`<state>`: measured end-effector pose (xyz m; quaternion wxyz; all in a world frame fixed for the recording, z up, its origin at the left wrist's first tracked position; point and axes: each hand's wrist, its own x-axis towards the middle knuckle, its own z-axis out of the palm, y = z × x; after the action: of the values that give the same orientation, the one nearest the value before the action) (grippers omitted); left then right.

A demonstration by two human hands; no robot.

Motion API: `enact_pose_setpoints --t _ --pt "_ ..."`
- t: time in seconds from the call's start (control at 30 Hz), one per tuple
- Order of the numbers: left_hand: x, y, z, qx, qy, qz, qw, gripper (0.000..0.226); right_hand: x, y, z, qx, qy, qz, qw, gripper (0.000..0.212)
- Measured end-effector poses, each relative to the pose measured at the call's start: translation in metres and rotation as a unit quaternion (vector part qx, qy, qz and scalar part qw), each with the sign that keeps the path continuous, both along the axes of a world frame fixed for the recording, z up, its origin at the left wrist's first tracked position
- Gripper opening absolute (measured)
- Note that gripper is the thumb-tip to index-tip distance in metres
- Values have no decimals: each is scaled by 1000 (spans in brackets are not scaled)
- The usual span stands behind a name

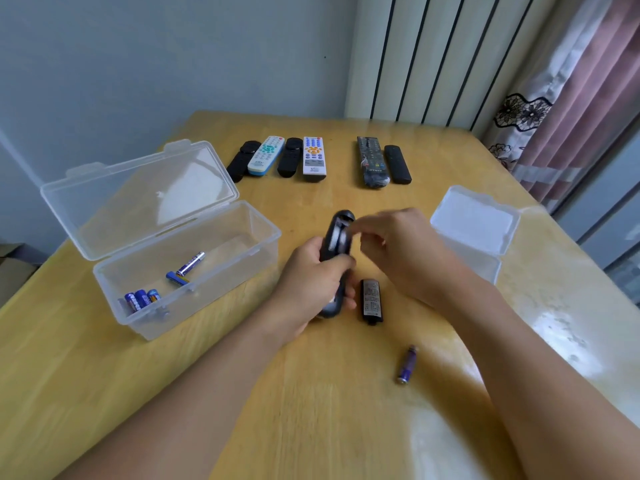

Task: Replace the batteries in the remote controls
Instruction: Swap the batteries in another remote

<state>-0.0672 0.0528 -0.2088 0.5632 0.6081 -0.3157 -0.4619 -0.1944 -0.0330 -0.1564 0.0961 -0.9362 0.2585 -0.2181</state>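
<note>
My left hand grips a black remote with its back up and its battery bay uncovered. My right hand hovers at the bay, fingertips pinched at its upper part; blur hides whether they hold a battery. The remote's black battery cover lies on the table just right of my left hand. A purple battery lies loose on the table nearer me.
An open clear box at the left holds several blue batteries. A second clear box stands at the right. Several remotes lie in a row at the far side of the wooden table.
</note>
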Motion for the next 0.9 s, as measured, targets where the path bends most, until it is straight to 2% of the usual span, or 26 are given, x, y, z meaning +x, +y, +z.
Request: enact_pose_setpoints --t 0.1,0.17,0.27,0.37,0.53,0.63,0.67,0.7,0.73,0.77,0.8,0.83,0.87,0.9 --pt "1 2 5 -13 -21 11 1000 17 -12 18 23 -8 -66 64 996 19" --pt "-4 9 3 -40 -66 0 997 24 -21 42 16 40 -84 104 990 18" --pt "-14 18 1 -63 -112 21 991 18 -43 75 -29 122 -116 71 983 33" --pt "-28 19 0 -53 -85 -4 995 14 -66 79 -56 180 -129 42 974 44" --pt "-36 23 -6 -72 -92 -45 992 18 -74 70 -48 289 -260 5 921 45" --pt "-32 24 -7 -76 -89 -46 992 19 -72 67 -28 287 -383 4 878 49" --pt "-33 24 -8 -79 -91 -49 991 18 -80 63 -19 266 -398 -9 878 49" --pt "-33 25 -8 -82 -92 -52 991 16 -94 58 -11 243 -370 -28 896 48" --pt "-34 25 -8 -85 -92 -56 991 15 -114 52 -4 223 -283 -51 932 44" --pt "-34 25 -8 -88 -92 -60 990 15 -138 48 0 210 -140 -75 965 38" --pt "-34 25 -8 -90 -91 -63 990 15 -161 47 2 218 14 -95 971 33" --pt "-35 24 -9 -91 -91 -64 990 14 -179 50 1 238 135 -101 956 33" --pt "-35 24 -9 -90 -91 -65 990 14 -191 54 -2 265 198 -90 940 37" --pt "-35 23 -9 -88 -92 -66 990 14 -197 57 -8 291 206 -76 931 41"
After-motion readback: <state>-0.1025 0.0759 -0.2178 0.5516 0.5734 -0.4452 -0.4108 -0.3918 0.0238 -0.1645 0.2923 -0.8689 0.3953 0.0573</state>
